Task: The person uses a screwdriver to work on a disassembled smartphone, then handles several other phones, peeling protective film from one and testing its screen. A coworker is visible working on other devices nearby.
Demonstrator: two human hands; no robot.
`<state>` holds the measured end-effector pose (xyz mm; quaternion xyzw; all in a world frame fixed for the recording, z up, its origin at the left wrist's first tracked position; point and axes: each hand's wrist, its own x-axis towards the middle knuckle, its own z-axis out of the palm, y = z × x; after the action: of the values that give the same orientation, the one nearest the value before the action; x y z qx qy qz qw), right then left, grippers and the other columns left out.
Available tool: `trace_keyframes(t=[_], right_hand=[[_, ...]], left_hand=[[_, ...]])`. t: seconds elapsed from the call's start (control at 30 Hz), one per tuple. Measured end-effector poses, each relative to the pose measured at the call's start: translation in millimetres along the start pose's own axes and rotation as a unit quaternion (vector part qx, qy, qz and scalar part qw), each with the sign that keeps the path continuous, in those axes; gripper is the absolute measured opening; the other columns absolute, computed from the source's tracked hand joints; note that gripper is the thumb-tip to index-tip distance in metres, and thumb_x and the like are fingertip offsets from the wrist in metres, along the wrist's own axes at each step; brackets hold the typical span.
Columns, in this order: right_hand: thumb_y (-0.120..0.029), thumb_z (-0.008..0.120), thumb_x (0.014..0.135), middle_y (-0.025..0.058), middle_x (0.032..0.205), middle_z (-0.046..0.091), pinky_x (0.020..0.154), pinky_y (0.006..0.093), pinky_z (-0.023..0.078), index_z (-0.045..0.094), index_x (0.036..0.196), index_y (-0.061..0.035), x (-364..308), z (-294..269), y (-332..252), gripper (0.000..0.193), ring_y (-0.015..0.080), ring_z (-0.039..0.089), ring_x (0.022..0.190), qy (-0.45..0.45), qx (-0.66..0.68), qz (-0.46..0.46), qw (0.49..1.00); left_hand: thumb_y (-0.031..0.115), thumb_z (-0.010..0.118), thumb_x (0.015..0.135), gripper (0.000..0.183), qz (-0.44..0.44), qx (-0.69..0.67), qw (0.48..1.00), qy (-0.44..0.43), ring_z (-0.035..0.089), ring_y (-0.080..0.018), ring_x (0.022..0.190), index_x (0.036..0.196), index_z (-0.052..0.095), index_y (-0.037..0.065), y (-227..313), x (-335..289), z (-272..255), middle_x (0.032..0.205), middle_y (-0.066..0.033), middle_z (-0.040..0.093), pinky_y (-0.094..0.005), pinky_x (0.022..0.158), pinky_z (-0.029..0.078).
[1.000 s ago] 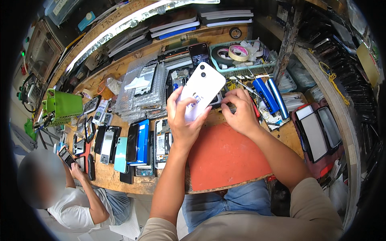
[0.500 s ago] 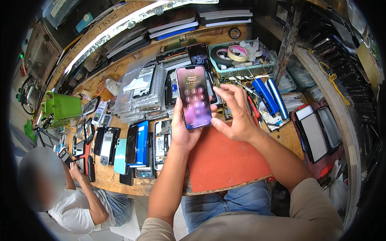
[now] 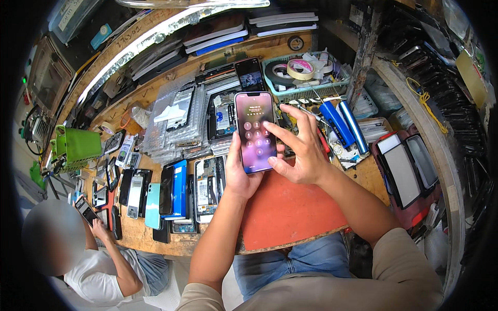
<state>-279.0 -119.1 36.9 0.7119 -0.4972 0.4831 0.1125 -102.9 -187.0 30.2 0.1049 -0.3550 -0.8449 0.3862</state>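
Note:
A smartphone [image 3: 254,115] with a lit purple-pink screen and a round-button number keypad is held upright in my left hand [image 3: 241,177]. The thumb lies along its left edge, and fingertips show at its right edge. My right hand [image 3: 309,158] is spread over the phone from the right. Its index fingertip is at the keypad's upper right button, and its thumb is by the screen's lower right edge; whether either presses the glass I cannot tell. Beneath both hands lies an orange-red mat [image 3: 290,212] on the wooden bench.
Left of me stand several phones, including a mint-green one [image 3: 153,205], and a blue box [image 3: 180,189]. Behind are bubble-wrap sleeves [image 3: 155,136] and a basket [image 3: 290,96] of tape rolls. Blue cylinders [image 3: 336,124] lie right. Another person holds a phone [image 3: 86,209] at far left.
My right index finger has come in from beside the phone to over its keypad. The phone sits slightly lower and further right in view, and the whole view has shifted a little.

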Motion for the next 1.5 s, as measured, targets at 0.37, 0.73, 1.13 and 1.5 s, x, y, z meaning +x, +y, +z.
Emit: trace_keyframes(t=[0.37,0.73,1.13,1.5], right_hand=[[-0.043,0.089,0.073,0.0199,0.139,0.051,0.107,0.0498,0.038,0.051,0.149,-0.0019,0,8,-3,0.095,0.0372,0.048,0.123,-0.066,0.059,0.035,0.995],[-0.036,0.097,0.066,0.0156,0.135,0.054,0.104,0.0475,0.042,0.049,0.152,-0.0023,-1,12,-1,0.104,0.034,0.051,0.118,-0.049,0.045,0.0,0.998],[-0.038,0.085,0.068,0.019,0.151,0.05,0.107,0.0481,0.038,0.077,0.121,-0.0122,3,-3,-8,0.059,0.0378,0.045,0.128,0.006,0.029,-0.061,0.998],[-0.039,0.085,0.069,0.0194,0.157,0.043,0.112,0.0503,0.031,0.078,0.122,-0.0153,-2,2,-13,0.059,0.0387,0.04,0.136,-0.028,0.025,-0.046,0.998]], left_hand=[[0.059,0.028,0.111,0.07,0.058,-0.068,0.996,-0.022,0.071,-0.038,0.111,0.148,0.051,0.004,17,2,-6,0.138,-0.021,0.064,-0.0506,0.097,0.058],[0.049,0.025,0.111,0.069,0.008,-0.037,0.996,-0.079,0.069,-0.0459,0.114,0.153,0.042,-0.002,17,3,-12,0.143,-0.0277,0.059,-0.0588,0.099,0.058],[0.039,0.026,0.112,0.055,0.057,-0.027,0.996,-0.057,0.068,-0.0324,0.121,0.146,0.052,0.004,5,0,-13,0.137,-0.0158,0.065,-0.0521,0.1,0.059],[0.04,0.033,0.112,0.055,0.068,0.012,0.997,-0.014,0.064,-0.0265,0.126,0.15,0.049,0.003,-5,-1,-9,0.139,-0.0149,0.063,-0.0445,0.11,0.051]])
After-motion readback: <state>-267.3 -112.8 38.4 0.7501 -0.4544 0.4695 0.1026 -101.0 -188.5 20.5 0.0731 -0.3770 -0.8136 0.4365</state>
